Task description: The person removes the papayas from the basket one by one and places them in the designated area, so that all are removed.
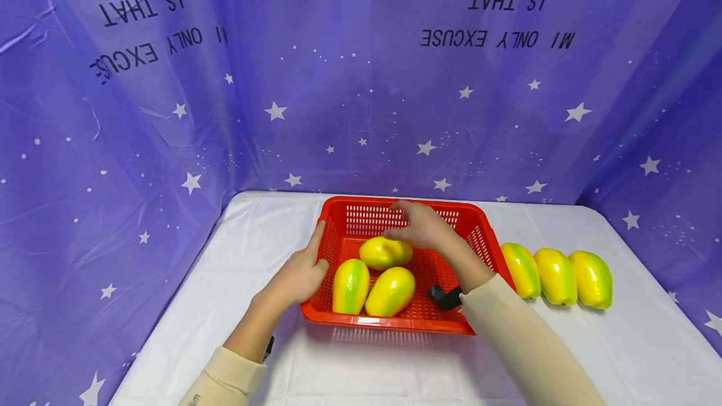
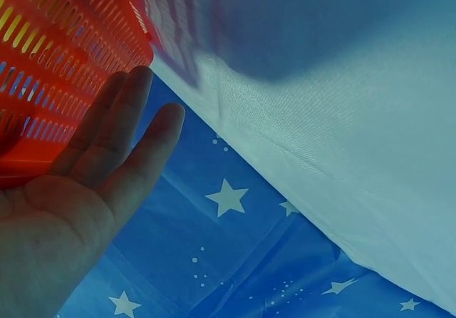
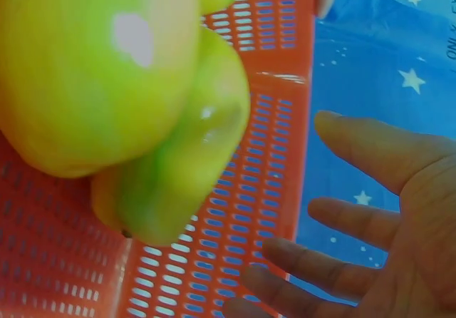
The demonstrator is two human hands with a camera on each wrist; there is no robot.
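A red plastic basket (image 1: pixel 389 323) with slotted walls stands on the white table. Three yellow-green mangoes lie in its left half: one mango (image 1: pixel 351 287) at the left, another mango (image 1: pixel 390 292) at the front, and a mango (image 1: pixel 386 253) behind them. My left hand (image 1: pixel 299 273) rests on the basket's left side, its fingers straight along the outer wall in the left wrist view. Over the basket, my right hand (image 1: pixel 420 225) hovers above the rear mango with fingers spread. Nothing lies between its fingers in the right wrist view.
On the table right of the basket, three more mangoes (image 1: pixel 555 275) lie side by side in a row. A purple curtain (image 1: pixel 361 93) with stars surrounds the white table (image 1: pixel 271 224) at the back and sides.
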